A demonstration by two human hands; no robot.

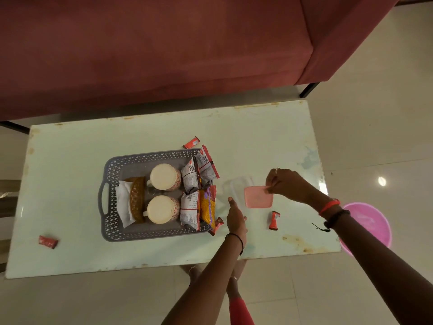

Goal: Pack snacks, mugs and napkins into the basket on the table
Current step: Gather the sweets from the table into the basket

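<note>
A grey perforated basket sits on the pale table. Inside it are two upside-down mugs, white napkins beside a brown woven holder, and several snack packets. My right hand pinches the corner of a pink lid over a clear plastic container, right of the basket. My left hand rests against the container's near side; its grip is unclear.
Small red snack packets lie loose on the table: one at the front left, one behind the basket, one near my right wrist. A maroon sofa stands beyond the table. A pink bucket sits on the floor at right.
</note>
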